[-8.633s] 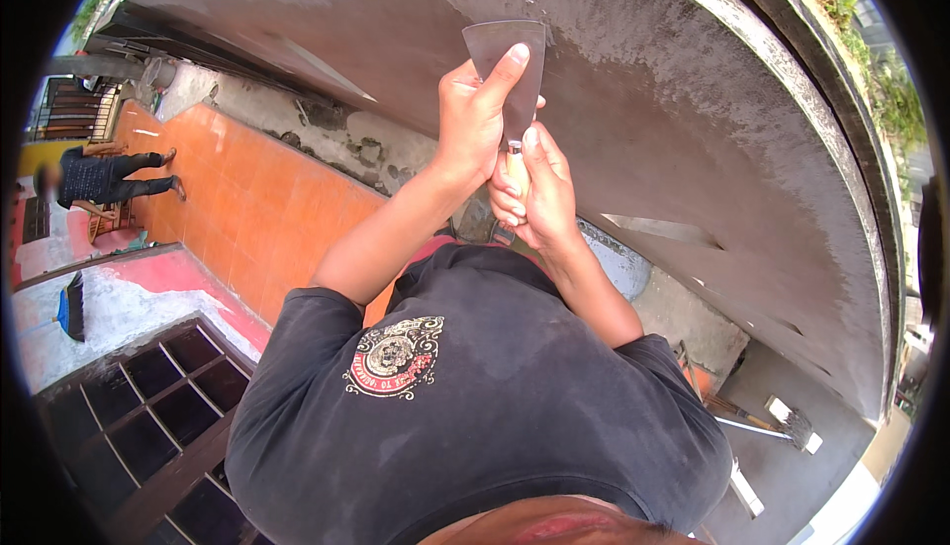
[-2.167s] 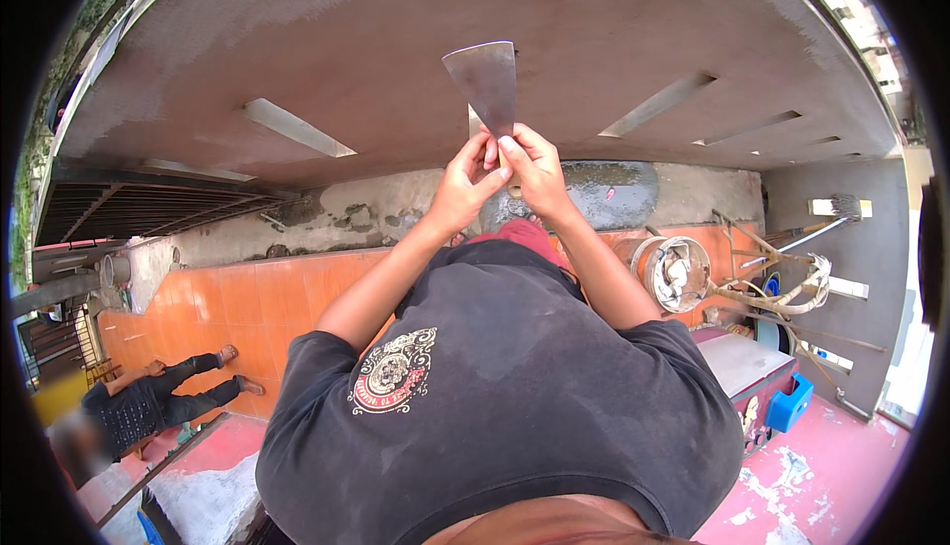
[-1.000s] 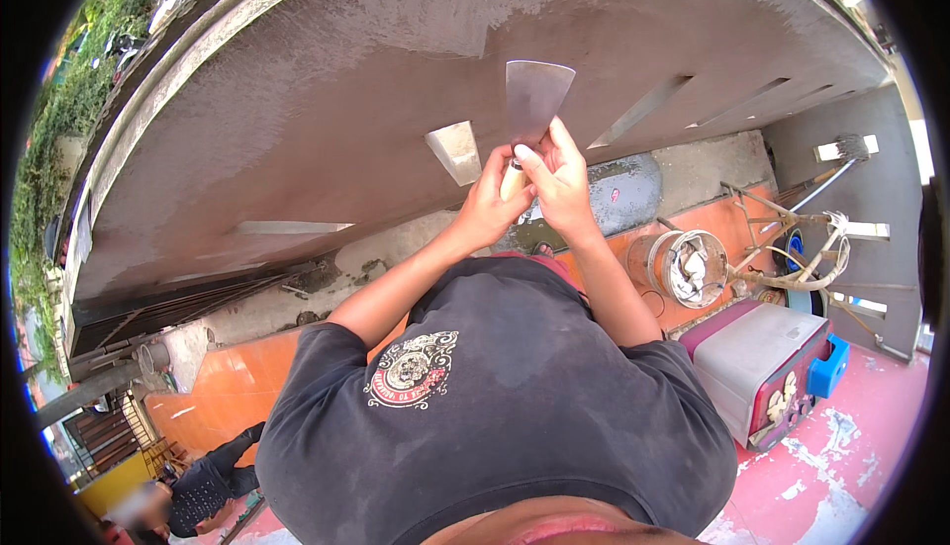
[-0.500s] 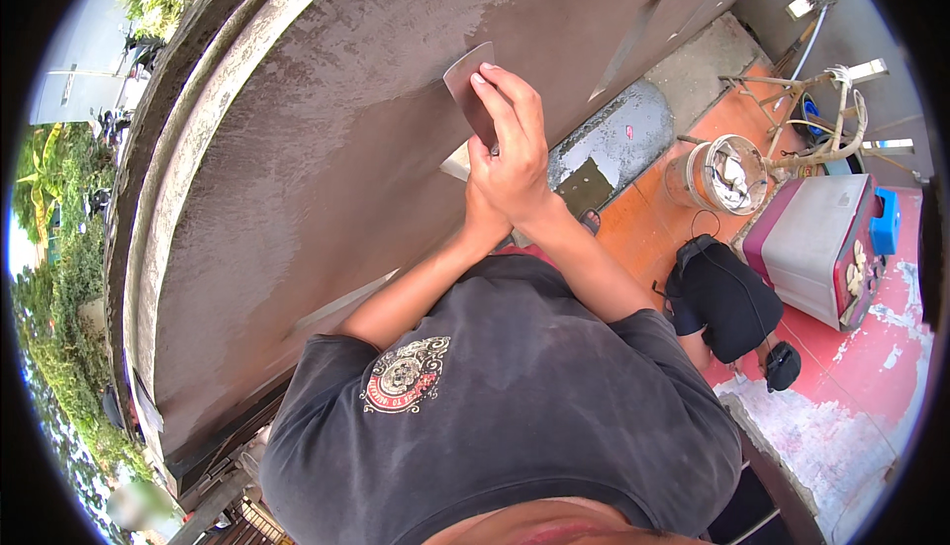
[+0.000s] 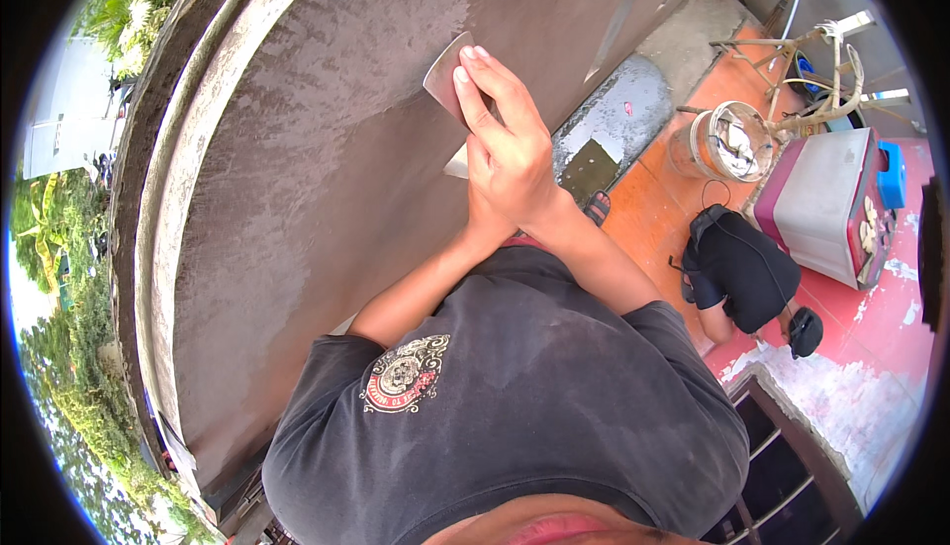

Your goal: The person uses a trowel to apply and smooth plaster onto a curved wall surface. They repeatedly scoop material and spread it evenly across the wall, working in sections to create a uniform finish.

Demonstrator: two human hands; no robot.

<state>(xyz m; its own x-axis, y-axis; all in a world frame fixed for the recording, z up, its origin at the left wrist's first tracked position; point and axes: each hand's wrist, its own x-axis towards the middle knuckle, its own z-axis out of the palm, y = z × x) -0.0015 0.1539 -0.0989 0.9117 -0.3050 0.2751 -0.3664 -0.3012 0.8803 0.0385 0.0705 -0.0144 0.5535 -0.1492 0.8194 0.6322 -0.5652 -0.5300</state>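
Observation:
My right hand (image 5: 515, 139) grips a flat, grey-brown scraper blade (image 5: 450, 80), its fingers pressed along the blade's face. The blade's free edge rests at or close to the large brown-grey wall (image 5: 327, 149), which carries smeared, patchy coating. My left hand (image 5: 487, 217) crosses beneath my right one near the wrists, and its fingers are hidden. Beside the two hands a pale flat piece (image 5: 456, 163) juts out; I cannot tell what holds it.
Toward the right, a clear bucket (image 5: 737, 144) with whitish contents stands on orange tiles near a bamboo frame (image 5: 849, 80). A grey-and-maroon box (image 5: 816, 207) bears a blue container (image 5: 893, 175). A person in black (image 5: 747, 268) bends low on the pink floor, close to a barred opening (image 5: 782, 456).
The scraper blade and my right hand have shifted slightly up and left, and the blade is tilted more. The view has turned a little. The bent person's head and arms have shifted slightly.

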